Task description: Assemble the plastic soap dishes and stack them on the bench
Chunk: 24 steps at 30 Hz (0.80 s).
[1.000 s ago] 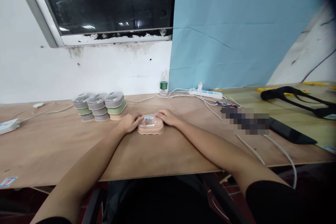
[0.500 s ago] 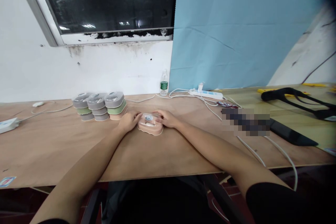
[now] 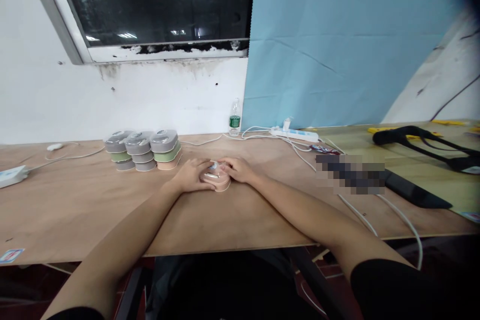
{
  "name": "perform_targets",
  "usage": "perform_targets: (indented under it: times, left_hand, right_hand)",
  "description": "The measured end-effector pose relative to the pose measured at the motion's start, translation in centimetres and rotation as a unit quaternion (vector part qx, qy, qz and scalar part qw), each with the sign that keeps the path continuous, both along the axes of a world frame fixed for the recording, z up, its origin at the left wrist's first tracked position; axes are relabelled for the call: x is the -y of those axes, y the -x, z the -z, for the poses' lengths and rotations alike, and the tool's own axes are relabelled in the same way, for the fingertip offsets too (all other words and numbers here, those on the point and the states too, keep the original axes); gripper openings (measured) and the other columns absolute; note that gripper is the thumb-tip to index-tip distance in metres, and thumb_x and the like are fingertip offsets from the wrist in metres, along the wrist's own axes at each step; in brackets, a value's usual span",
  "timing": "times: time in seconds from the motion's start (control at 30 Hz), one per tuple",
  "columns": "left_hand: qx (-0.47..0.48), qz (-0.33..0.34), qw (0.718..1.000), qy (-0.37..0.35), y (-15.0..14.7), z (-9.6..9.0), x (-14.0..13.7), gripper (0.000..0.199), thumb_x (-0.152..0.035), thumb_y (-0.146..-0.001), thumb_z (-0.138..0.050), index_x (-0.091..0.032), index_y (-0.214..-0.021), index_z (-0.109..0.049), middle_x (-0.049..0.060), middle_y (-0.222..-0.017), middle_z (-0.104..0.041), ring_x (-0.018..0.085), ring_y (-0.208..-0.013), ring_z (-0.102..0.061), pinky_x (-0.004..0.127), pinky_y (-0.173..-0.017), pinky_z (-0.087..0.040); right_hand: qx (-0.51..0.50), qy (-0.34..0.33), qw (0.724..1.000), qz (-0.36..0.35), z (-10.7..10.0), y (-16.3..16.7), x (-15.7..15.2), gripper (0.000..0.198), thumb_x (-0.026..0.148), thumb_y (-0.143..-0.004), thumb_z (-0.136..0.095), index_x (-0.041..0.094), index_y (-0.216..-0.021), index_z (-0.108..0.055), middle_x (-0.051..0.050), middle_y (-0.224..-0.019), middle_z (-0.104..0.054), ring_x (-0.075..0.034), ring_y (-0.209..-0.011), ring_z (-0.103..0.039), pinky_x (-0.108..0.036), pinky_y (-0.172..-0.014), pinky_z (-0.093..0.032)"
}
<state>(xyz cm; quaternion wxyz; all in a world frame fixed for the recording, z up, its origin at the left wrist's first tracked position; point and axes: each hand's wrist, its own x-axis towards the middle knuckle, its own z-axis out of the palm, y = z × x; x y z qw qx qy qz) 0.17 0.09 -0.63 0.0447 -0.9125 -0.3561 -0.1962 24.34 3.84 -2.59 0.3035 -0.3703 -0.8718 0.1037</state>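
Note:
A pink lidded box with a see-through top and a round label rests on the wooden table in front of me. My left hand grips its left side, thumb along the near edge and fingers over the far part. From the right, my right hand holds the box, its fingertips on the lid close to those of the left. Both hands hide parts of the box. To the left stand three stacks of similar boxes: a left stack, a middle one and a right one, in grey, green and pink.
Against the wall stands a clear bottle with a green label. A white power strip and loose cables lie at the back right. Further right are a dark flat object and a black strap-like frame. Another white power strip sits far left.
My left hand has shifted right and spread around the box, its thumb now along the near edge. The right hand stays on the lid's right side. The stacks have not moved.

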Motion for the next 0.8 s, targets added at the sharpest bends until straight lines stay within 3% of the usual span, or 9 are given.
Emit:
perform_targets:
  times: [0.2, 0.37, 0.67, 0.8]
  left_hand:
    - [-0.044, -0.049, 0.998, -0.014, 0.3, 0.5, -0.4, 0.069, -0.053, -0.084, -0.050, -0.023, -0.144, -0.035, 0.012, -0.152, -0.030, 0.031, -0.139, -0.026, 0.050, -0.109, -0.024]
    - [-0.036, -0.076, 0.996, 0.011, 0.7, 0.9, -0.9, 0.081, -0.065, -0.081, -0.048, -0.021, -0.146, -0.029, 0.015, -0.154, -0.022, 0.034, -0.140, -0.023, 0.053, -0.109, -0.023]
    - [0.034, -0.170, 0.984, -0.031, 0.9, 1.1, -1.2, 0.060, -0.058, -0.089, -0.041, -0.024, -0.138, -0.040, 0.013, -0.147, -0.037, 0.032, -0.130, -0.038, 0.053, -0.105, -0.027]
    - [0.040, -0.163, 0.986, 0.022, 1.2, 1.5, -1.7, 0.064, -0.060, -0.090, -0.036, -0.021, -0.141, -0.035, 0.014, -0.144, -0.041, 0.030, -0.132, -0.038, 0.051, -0.105, -0.029]
  right_hand:
    - [0.006, -0.007, 1.000, 0.010, -0.3, 0.0, 0.0, 0.056, 0.053, -0.084, -0.055, 0.015, -0.125, -0.058, -0.005, -0.085, -0.069, -0.015, -0.071, -0.059, -0.025, -0.069, -0.042]
    - [0.011, 0.036, 0.999, -0.006, 0.0, 0.3, -0.1, 0.065, 0.055, -0.081, -0.057, 0.017, -0.134, -0.049, -0.005, -0.091, -0.068, -0.016, -0.075, -0.059, -0.026, -0.069, -0.042]
    - [-0.010, 0.078, 0.997, 0.014, 0.1, 0.3, -0.4, 0.076, 0.057, -0.071, -0.068, 0.019, -0.135, -0.048, 0.000, -0.077, -0.064, -0.013, -0.066, -0.054, -0.023, -0.061, -0.038]
    - [-0.009, 0.059, 0.997, 0.039, 0.2, 0.4, -0.4, 0.071, 0.053, -0.072, -0.070, 0.021, -0.132, -0.051, 0.000, -0.078, -0.064, -0.013, -0.066, -0.054, -0.024, -0.062, -0.038]
